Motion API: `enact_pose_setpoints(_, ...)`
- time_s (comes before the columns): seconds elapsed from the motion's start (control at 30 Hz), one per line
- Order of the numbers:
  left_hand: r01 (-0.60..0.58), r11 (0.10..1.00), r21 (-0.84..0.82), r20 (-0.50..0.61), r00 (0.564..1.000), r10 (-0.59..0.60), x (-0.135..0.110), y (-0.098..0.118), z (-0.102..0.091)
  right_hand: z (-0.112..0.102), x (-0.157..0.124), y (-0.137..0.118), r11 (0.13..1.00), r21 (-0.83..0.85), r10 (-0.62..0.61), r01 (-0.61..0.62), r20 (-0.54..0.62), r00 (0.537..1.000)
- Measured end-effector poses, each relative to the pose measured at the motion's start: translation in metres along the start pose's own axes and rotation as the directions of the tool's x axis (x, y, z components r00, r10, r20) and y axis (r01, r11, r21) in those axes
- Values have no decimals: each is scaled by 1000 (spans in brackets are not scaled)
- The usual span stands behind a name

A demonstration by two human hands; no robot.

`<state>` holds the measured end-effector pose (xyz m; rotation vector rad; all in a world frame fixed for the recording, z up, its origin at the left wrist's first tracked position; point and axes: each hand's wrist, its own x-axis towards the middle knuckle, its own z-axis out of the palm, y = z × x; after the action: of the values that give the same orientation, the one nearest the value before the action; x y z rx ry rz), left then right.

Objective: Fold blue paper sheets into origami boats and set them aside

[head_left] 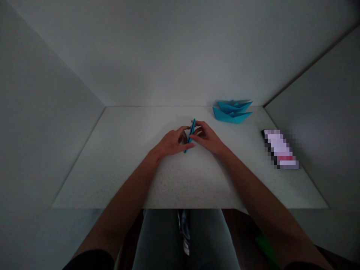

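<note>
A narrow folded strip of blue paper [191, 131] stands tilted between my two hands, above the middle of the white table. My left hand [173, 142] grips its lower part from the left, and my right hand [206, 137] holds its upper part from the right with curled fingers. Part of the strip is hidden behind my fingers. Two blue origami paper boats [232, 112] lie stacked or overlapping at the back of the table, to the right of my hands and not touching them.
The white speckled table [112, 176] is walled in by pale panels at the back and sides. A pixelated flat rectangular object [279, 150] lies near the right edge. My legs show below the front edge.
</note>
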<state>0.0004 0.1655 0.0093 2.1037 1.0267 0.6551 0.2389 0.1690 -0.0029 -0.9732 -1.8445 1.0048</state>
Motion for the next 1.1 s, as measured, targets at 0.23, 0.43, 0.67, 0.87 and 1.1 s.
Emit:
enact_pose_setpoints(0.23,32,996,-81,10,999,-31,1,-1,-1,-5,-2,-2,990,-116,-72,74,29,997)
enact_pose_setpoints(0.43,4,995,-96,-47,999,-8,-1,-4,-6,-12,-4,6,983,-166,-72,76,32,997)
enact_pose_setpoints(0.67,-10,990,-142,-227,974,-23,4,-16,-6,-15,0,12,980,-108,-169,169,10,986)
enact_pose_setpoints(0.87,-4,939,-345,-258,962,-91,5,-18,-6,-21,2,10,992,0,-125,125,-20,992)
enact_pose_setpoints(1.1,-2,919,-394,-283,952,-119,5,-18,-5,-18,4,8,976,203,99,-74,-114,989)
